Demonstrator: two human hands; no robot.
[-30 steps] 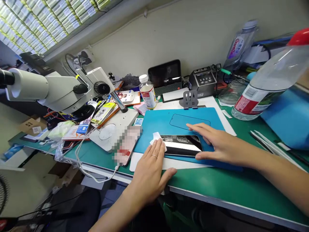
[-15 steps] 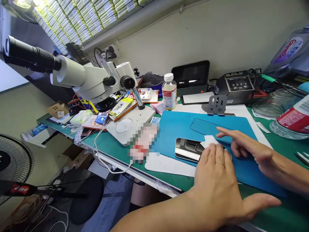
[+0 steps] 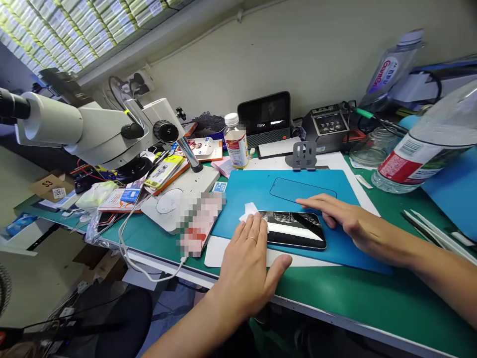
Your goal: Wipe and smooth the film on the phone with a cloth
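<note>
A black smartphone point(image 3: 298, 231) lies screen up on a blue mat point(image 3: 238, 186), with a striped reflection across its glass. Over its left end, the fingers of my left hand point(image 3: 248, 253) are pressed together on a white wipe point(image 3: 250, 209), pinning it down; the thumb sticks out to the side. My right hand point(image 3: 345, 216) is open and holds nothing, its index finger stretched above the phone's right end. Behind the phone lies a clear screen protector point(image 3: 303, 190) with a thin black outline.
At left stands a microscope point(image 3: 97, 129) over stacked boxes. Behind the mat are a small bottle point(image 3: 236, 144), a dark screen device point(image 3: 264, 114), a grey metal stand point(image 3: 303, 155) and a control box point(image 3: 326, 129). Right are a large bottle point(image 3: 406, 159) and tweezers point(image 3: 428, 228).
My left hand has slid the wipe from the phone's right part to its left end, baring the right part of the glass. The whole view has turned to the right.
</note>
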